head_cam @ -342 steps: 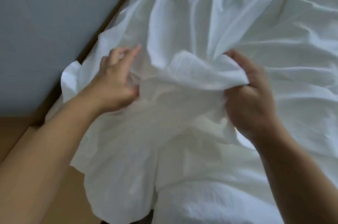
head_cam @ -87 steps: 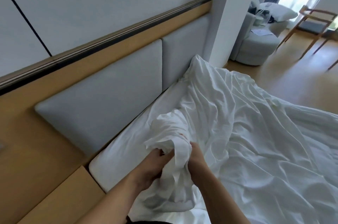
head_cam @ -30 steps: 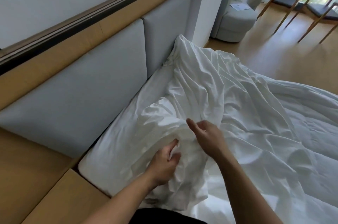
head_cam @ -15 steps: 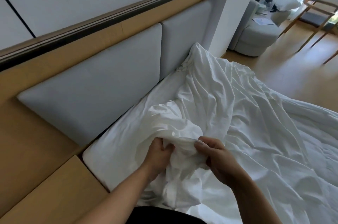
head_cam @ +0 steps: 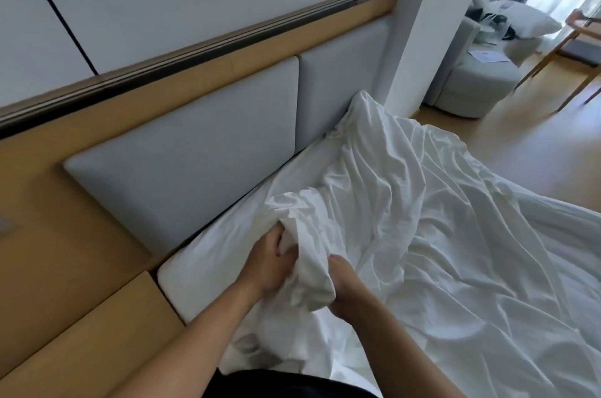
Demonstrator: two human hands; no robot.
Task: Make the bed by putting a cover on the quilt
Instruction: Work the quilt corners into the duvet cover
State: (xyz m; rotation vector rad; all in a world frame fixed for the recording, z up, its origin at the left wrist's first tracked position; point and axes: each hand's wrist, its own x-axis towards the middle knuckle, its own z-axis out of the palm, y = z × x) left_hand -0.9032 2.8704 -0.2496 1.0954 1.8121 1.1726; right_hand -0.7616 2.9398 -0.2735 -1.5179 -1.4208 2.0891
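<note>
A crumpled white quilt cover (head_cam: 422,235) lies spread over the bed, its far corner pushed up against the headboard. At the near corner a bunch of the white fabric (head_cam: 309,270) is gathered into a thick fold. My left hand (head_cam: 270,264) grips this bunch from the left, fingers curled into the cloth. My right hand (head_cam: 341,287) grips it from the right, its fingers mostly hidden under the fold. Whether the quilt corner is inside the bunch cannot be told.
The mattress (head_cam: 201,270) with its white sheet shows bare along the grey padded headboard (head_cam: 195,150). A wooden ledge (head_cam: 97,326) runs at the near left. A white pillar (head_cam: 419,23), a round grey armchair (head_cam: 478,78) and wooden chairs (head_cam: 579,39) stand at the far right.
Both hands have closed tighter on the bunched corner; the right hand has slid lower under the fold. The camera has tilted slightly up and right.
</note>
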